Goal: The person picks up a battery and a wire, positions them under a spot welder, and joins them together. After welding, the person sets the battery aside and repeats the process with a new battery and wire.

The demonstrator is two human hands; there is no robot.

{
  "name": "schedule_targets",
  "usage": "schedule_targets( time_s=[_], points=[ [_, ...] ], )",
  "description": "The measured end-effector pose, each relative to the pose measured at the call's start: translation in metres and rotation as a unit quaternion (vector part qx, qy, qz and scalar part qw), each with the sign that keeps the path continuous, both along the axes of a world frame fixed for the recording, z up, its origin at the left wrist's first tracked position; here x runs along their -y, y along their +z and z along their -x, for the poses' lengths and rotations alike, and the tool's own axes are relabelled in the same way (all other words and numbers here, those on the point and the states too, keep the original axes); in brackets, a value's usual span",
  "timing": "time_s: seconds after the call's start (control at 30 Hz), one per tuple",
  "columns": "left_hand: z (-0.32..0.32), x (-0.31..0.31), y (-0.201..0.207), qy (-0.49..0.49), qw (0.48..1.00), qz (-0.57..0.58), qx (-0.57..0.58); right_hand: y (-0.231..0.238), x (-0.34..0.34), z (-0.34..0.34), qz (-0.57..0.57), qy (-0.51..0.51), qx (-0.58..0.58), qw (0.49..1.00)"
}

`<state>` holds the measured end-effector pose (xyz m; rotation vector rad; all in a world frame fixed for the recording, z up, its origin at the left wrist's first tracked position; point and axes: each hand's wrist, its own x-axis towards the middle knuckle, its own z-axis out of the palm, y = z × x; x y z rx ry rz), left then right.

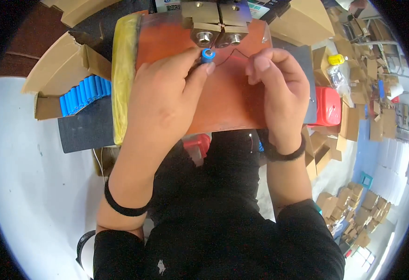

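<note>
My left hand (160,91) is closed, its thumb and index finger pinching a blue cylindrical battery cell (208,56) with a metal end turned upward. A thin dark wire (237,51) bends across the space between my hands, and my right hand (281,81) pinches its right end. The wire's other end runs near the cell; whether it is attached there, I cannot tell. Just beyond the cell sits a metal machine head (218,27) with two blocks and round bolts. Both hands hover over an orange mat (230,105).
At left, a cardboard box (48,106) holds several blue cells (85,93). A yellow plastic-wrapped strip (124,79) edges the mat. Right of the mat stands a red container (328,106). More cardboard boxes (328,154) lie to the right, with an open carton flap (302,21) behind the mat.
</note>
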<state>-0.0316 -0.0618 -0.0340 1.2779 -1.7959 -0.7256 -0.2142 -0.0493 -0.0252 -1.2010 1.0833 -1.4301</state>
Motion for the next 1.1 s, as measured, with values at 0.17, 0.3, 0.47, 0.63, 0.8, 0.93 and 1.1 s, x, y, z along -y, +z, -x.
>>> schedule_targets(
  time_s=[0.17, 0.3, 0.47, 0.63, 0.8, 0.93, 1.1],
  points=[
    [0.0002, 0.0005, -0.0008, 0.015, 0.998, 0.003, 0.053, 0.0016, 0.0010, -0.0012, -0.011, 0.007, -0.001, 1.000],
    [0.0026, 0.0009, 0.0002, 0.030, 0.998, 0.022, 0.056, 0.0037, 0.0010, -0.0026, -0.014, 0.003, -0.011, 1.000],
    [0.0027, 0.0015, -0.0024, 0.038, 0.996, 0.027, 0.071, 0.0018, 0.0020, 0.0004, -0.004, -0.002, -0.011, 1.000],
    [0.0031, 0.0017, -0.0048, 0.041, 0.997, 0.040, 0.058, 0.0000, 0.0038, -0.0010, -0.009, 0.009, -0.001, 1.000],
    [0.0026, 0.0002, 0.0007, 0.040, 0.997, 0.009, 0.073, -0.0005, 0.0038, -0.0021, -0.019, 0.006, -0.008, 1.000],
    [-0.0006, 0.0021, -0.0027, 0.032, 0.998, 0.010, 0.049, 0.0005, 0.0020, -0.0035, -0.025, 0.009, -0.011, 1.000],
    [0.0004, 0.0008, -0.0035, 0.044, 0.998, 0.032, 0.019, 0.0054, 0.0012, -0.0058, -0.018, -0.001, -0.037, 0.999]
  ],
)
